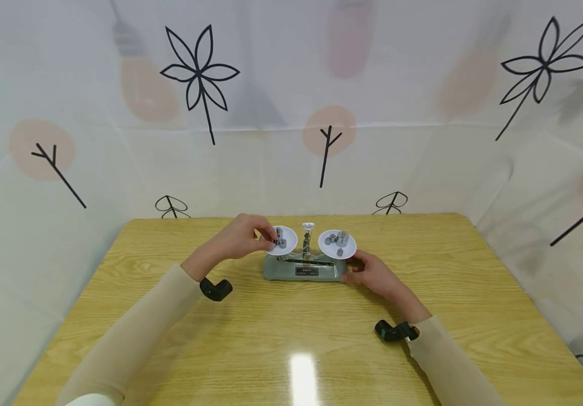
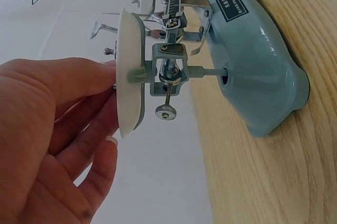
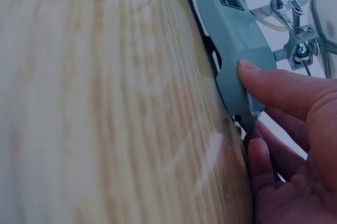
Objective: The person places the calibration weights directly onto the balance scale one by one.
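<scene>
A balance scale [image 1: 305,268] with a grey-green base and two white pans stands near the table's back edge. My left hand [image 1: 243,237] is at the left pan [image 1: 290,241], its thumb and fingers pinching a small metal weight; the pan's rim hides most of that weight in the left wrist view. More metal weights [image 1: 282,243] stand on this pan beside the fingertips. On the right pan [image 1: 326,248] sit several metal weights [image 1: 342,239] of different sizes. My right hand [image 1: 375,275] grips the right end of the base, thumb [image 3: 279,84] on its front face and fingers behind.
The wooden table [image 1: 271,332] reaches forward to a patterned cloth [image 1: 271,163] hanging behind and at the sides. An adjusting nut [image 2: 166,112] sticks out of the beam's left end, below the left pan. A black wrist camera [image 1: 215,289] sits on each forearm.
</scene>
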Demonstrator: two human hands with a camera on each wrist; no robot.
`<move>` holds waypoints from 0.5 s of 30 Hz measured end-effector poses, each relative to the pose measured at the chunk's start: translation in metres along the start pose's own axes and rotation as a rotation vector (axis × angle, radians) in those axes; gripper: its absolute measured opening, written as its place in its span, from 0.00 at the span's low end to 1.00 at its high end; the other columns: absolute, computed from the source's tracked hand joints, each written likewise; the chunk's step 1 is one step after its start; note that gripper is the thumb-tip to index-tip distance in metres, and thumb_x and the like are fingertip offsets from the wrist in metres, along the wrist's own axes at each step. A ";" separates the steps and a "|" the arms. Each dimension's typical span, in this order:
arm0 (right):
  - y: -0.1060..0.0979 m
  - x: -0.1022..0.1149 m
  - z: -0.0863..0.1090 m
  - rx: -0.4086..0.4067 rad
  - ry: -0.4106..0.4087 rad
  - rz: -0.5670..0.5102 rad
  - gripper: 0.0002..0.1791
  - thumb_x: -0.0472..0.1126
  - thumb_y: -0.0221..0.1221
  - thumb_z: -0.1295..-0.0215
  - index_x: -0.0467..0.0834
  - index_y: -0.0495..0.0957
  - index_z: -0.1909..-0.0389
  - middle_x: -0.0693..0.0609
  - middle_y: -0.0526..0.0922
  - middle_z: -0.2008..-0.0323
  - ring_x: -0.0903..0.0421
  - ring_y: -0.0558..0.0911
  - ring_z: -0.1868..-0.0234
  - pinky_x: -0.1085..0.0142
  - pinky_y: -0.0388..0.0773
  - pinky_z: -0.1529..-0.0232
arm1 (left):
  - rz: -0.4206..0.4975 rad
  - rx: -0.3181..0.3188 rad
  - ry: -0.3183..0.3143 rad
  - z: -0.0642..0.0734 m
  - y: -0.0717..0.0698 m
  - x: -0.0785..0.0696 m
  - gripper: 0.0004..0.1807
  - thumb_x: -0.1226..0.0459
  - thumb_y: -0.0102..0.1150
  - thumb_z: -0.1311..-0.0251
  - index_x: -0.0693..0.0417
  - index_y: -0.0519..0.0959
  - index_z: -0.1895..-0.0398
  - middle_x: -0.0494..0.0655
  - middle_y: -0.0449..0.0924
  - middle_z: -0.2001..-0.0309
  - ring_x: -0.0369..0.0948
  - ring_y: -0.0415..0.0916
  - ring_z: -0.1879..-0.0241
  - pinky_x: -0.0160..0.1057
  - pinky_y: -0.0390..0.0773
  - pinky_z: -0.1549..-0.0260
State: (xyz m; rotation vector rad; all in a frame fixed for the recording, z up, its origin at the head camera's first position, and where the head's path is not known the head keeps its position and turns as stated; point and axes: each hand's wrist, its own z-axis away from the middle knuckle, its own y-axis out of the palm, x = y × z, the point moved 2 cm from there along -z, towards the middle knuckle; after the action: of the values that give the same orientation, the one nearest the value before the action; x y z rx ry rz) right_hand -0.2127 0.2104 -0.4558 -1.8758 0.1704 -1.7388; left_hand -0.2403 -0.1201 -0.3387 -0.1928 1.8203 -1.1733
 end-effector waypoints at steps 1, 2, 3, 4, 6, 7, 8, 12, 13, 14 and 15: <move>0.000 0.000 0.000 -0.002 0.001 0.001 0.31 0.36 0.70 0.41 0.31 0.71 0.38 0.37 0.76 0.45 0.46 0.73 0.51 0.59 0.72 0.51 | 0.000 -0.001 0.002 0.000 0.000 0.000 0.06 0.67 0.68 0.39 0.51 0.85 0.59 0.39 0.83 0.61 0.37 0.79 0.61 0.41 0.77 0.62; 0.000 0.000 0.000 -0.002 0.003 0.001 0.31 0.36 0.70 0.41 0.31 0.72 0.39 0.38 0.76 0.45 0.46 0.73 0.52 0.59 0.72 0.51 | 0.002 -0.001 0.004 0.000 0.000 0.001 0.06 0.67 0.68 0.39 0.51 0.85 0.59 0.39 0.83 0.61 0.37 0.79 0.61 0.41 0.77 0.63; 0.000 -0.001 -0.001 -0.004 0.010 0.003 0.31 0.36 0.71 0.42 0.32 0.72 0.39 0.38 0.77 0.45 0.46 0.73 0.52 0.60 0.72 0.52 | 0.007 -0.003 0.002 0.000 0.000 0.001 0.06 0.67 0.68 0.39 0.52 0.85 0.59 0.39 0.83 0.61 0.37 0.79 0.61 0.41 0.77 0.63; 0.000 -0.001 -0.001 -0.004 0.014 0.006 0.31 0.36 0.71 0.42 0.32 0.72 0.39 0.39 0.77 0.46 0.47 0.73 0.52 0.60 0.72 0.52 | 0.008 -0.004 0.002 0.000 0.000 0.002 0.06 0.67 0.68 0.39 0.51 0.85 0.59 0.39 0.83 0.61 0.37 0.78 0.61 0.41 0.77 0.63; 0.001 0.005 0.001 -0.005 0.010 0.007 0.30 0.35 0.71 0.42 0.32 0.73 0.40 0.38 0.77 0.47 0.46 0.72 0.53 0.61 0.72 0.53 | 0.007 -0.006 0.000 0.001 0.000 0.002 0.06 0.67 0.68 0.39 0.51 0.85 0.59 0.39 0.83 0.61 0.38 0.78 0.61 0.42 0.77 0.63; 0.001 0.005 0.001 -0.007 0.010 0.013 0.30 0.35 0.71 0.42 0.31 0.73 0.41 0.38 0.77 0.47 0.46 0.72 0.54 0.61 0.72 0.53 | 0.005 -0.009 -0.001 0.001 0.000 0.002 0.06 0.67 0.68 0.39 0.51 0.85 0.60 0.39 0.83 0.61 0.38 0.78 0.61 0.42 0.77 0.63; 0.001 0.005 0.001 -0.009 0.007 0.012 0.29 0.34 0.71 0.42 0.31 0.73 0.41 0.38 0.77 0.48 0.46 0.72 0.54 0.61 0.72 0.54 | 0.005 -0.012 -0.002 0.001 0.001 0.002 0.06 0.67 0.68 0.39 0.51 0.85 0.60 0.39 0.83 0.61 0.38 0.77 0.61 0.42 0.77 0.63; 0.001 0.007 0.001 -0.018 -0.005 0.022 0.29 0.35 0.70 0.42 0.30 0.73 0.41 0.37 0.78 0.47 0.47 0.73 0.54 0.62 0.73 0.54 | 0.006 -0.024 -0.004 0.002 0.001 0.003 0.05 0.66 0.68 0.38 0.50 0.85 0.60 0.38 0.82 0.61 0.39 0.77 0.60 0.42 0.76 0.64; 0.001 0.001 -0.001 -0.022 0.000 0.021 0.29 0.36 0.71 0.42 0.30 0.74 0.41 0.38 0.78 0.47 0.48 0.73 0.54 0.62 0.73 0.54 | 0.008 -0.028 -0.002 0.002 0.002 0.003 0.05 0.66 0.68 0.38 0.50 0.85 0.60 0.38 0.82 0.61 0.39 0.77 0.61 0.42 0.76 0.65; 0.001 0.001 -0.001 -0.027 0.000 0.018 0.29 0.37 0.71 0.42 0.31 0.74 0.41 0.39 0.79 0.47 0.49 0.74 0.54 0.62 0.73 0.53 | 0.009 -0.033 0.000 0.002 0.002 0.003 0.05 0.66 0.68 0.38 0.50 0.86 0.60 0.38 0.82 0.61 0.39 0.77 0.61 0.41 0.76 0.65; 0.000 0.000 -0.001 -0.029 0.002 0.019 0.29 0.37 0.71 0.42 0.31 0.74 0.41 0.39 0.79 0.47 0.49 0.74 0.54 0.61 0.73 0.53 | 0.013 -0.036 0.002 0.002 0.002 0.004 0.05 0.66 0.68 0.39 0.50 0.86 0.60 0.39 0.82 0.61 0.39 0.77 0.61 0.41 0.76 0.66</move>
State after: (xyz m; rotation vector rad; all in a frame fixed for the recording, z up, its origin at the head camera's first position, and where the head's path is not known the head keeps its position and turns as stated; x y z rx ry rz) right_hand -0.2131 0.2098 -0.4559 -1.8869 0.2148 -1.7349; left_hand -0.2398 -0.1227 -0.3425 -0.2006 1.8425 -1.1325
